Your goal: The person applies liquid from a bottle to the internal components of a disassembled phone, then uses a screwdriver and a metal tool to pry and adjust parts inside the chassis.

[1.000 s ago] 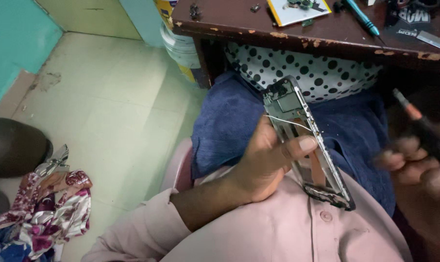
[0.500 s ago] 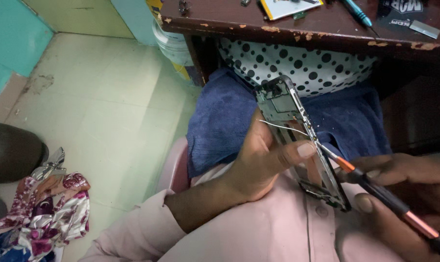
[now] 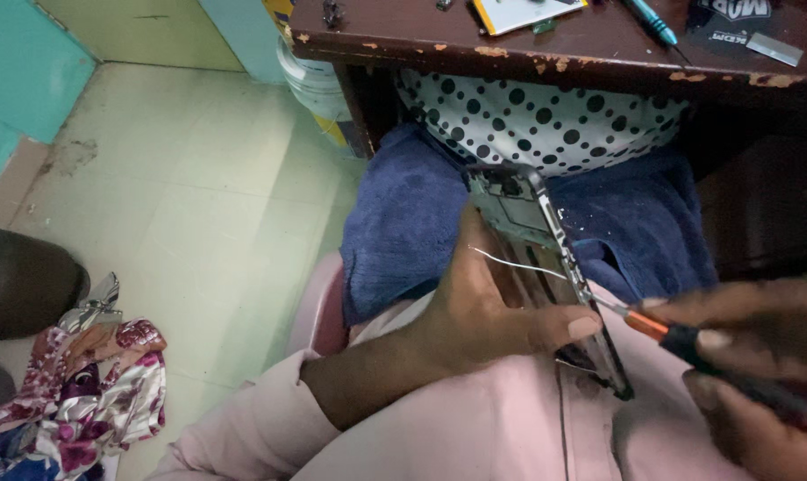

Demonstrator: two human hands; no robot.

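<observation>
**Two hands, one opened phone frame, one screwdriver**

One pale green tiled floor fills the left half of the view. One dark brown wooden desk with chipped edges runs along the top; its far side is cut off. One dark blue towel lies over the lap, with one white cloth with black dots above it. One crumpled floral cloth lies on the floor at lower left, partly out of frame.

The left hand holds one stripped grey phone frame over the lap, its fingers wrapped around it and the thumb pressed along the right edge; much of the frame's lower half is hidden behind the hand. One thin white wire crosses the frame.

The right hand, blurred and cut off by the right edge, has its fingers closed around one black and orange screwdriver, whose metal tip touches the frame's right edge just beside the thumb.

On the desk lie one teal-handled screwdriver and one small grey blade; other small items there are too cut off to make out.
</observation>
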